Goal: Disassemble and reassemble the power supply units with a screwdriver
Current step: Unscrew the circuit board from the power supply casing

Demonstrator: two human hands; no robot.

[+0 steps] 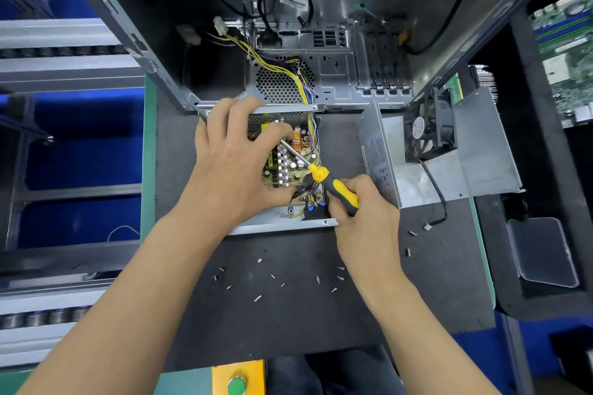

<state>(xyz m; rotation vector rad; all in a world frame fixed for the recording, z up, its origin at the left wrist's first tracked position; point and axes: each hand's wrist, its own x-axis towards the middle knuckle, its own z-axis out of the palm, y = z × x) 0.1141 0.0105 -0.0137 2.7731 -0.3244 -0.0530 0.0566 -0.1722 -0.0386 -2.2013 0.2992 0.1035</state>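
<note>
Electronics repair workshop: conveyor rollers (pixel 64 51), gutted computer case (pixel 321 42), loose screws (pixel 272 276).

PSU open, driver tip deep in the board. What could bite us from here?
1. The screwdriver shaft runs slantwise over packed parts on the circuit board; a slip may gouge them.
2. The left hand partly hides the tip.
3. Loose screws lie scattered on the mat, easily swept off.
</note>
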